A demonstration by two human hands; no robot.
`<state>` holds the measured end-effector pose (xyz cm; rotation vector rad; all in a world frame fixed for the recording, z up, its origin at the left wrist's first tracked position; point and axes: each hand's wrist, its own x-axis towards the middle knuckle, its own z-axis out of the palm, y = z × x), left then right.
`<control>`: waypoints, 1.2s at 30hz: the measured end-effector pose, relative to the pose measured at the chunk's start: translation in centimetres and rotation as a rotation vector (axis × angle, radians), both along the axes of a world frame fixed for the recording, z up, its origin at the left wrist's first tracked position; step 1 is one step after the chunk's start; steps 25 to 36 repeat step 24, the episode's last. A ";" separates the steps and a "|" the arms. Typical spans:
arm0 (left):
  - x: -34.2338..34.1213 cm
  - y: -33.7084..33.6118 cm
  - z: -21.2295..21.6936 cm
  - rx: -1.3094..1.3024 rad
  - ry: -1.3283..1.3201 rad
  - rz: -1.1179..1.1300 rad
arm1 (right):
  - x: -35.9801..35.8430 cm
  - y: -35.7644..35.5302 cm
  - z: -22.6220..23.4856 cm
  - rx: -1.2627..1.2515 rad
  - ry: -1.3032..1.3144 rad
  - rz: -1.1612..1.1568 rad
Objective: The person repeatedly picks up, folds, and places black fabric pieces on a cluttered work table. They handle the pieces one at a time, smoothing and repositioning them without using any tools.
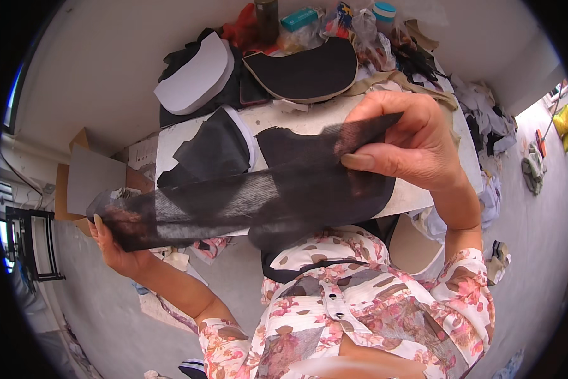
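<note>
Far edge of the worktable [309, 120]: a teal rectangular box [299, 18] lying flat, just left of crinkled clear bags [366, 35]; right of those, a white jar with a teal lid [383, 12]. Far left on the floor, an open brown cardboard box [82, 180]. Black visor-shaped cut pieces [306, 69] lie beyond the hands.

Sheer black mesh strip [246, 192] stretched taut above the table's near edge, between both hands. Right hand [410, 142] raised, thumb pinching the strip's right end against curled fingers. Left hand [116, 234] lower at near left, fingers closed over the strip's other end, wrist bent back.
</note>
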<state>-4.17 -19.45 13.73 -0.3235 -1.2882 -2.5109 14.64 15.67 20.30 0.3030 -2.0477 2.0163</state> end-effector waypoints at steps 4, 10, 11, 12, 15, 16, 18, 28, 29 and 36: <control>1.6 0.6 -2.1 -0.240 -0.030 -0.225 | 1.5 1.6 -1.8 -0.006 -0.205 -0.077; 2.0 10.4 -6.9 -0.608 -0.145 -0.687 | 4.6 6.8 -8.6 0.086 -0.377 -0.288; 1.4 11.3 -8.7 -0.615 -0.154 -0.715 | 4.7 7.8 -9.9 0.127 -0.408 -0.323; 0.8 12.1 -9.9 -0.623 -0.165 -0.743 | 4.7 8.6 -11.2 0.166 -0.441 -0.357; -0.2 14.0 -12.0 -0.730 -0.229 -0.785 | 4.3 10.5 -14.6 0.122 -0.467 -0.381; -0.5 14.5 -12.8 -0.705 -0.266 -0.830 | 4.1 10.8 -15.5 0.121 -0.485 -0.386; -1.2 15.4 -13.8 -0.789 -0.286 -0.814 | 3.8 11.3 -17.1 0.123 -0.496 -0.421; -1.2 17.9 -14.1 -1.073 -0.139 -0.601 | 3.7 11.8 -19.3 0.188 -0.414 -0.551; -1.2 17.9 -14.1 -1.073 -0.139 -0.601 | 3.7 11.8 -19.3 0.188 -0.414 -0.551; -1.2 17.9 -14.1 -1.073 -0.139 -0.601 | 3.7 11.8 -19.3 0.188 -0.414 -0.551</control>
